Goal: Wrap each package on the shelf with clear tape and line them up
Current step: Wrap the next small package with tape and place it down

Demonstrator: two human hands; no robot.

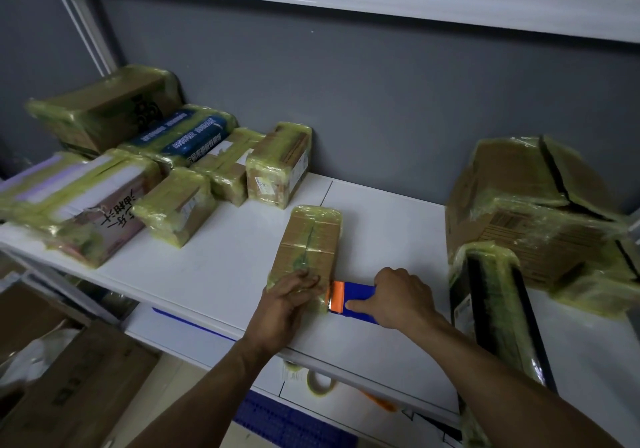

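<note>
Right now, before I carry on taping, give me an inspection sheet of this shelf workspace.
Surface: white shelf, with a panel seam behind the work.
Job's things: middle package lies flat near the front edge; blue-and-orange tape dispenser sits against its near right end; wrapped packages are grouped at left; large wrapped box and dark wrapped package are at right.
Clutter: tape roll on the lower shelf.
Grippers (hands): left hand rests flat on the middle package; right hand grips the tape dispenser.
Cables: nothing seen.
Surroundings: grey wall behind; cardboard boxes low at left.
</note>
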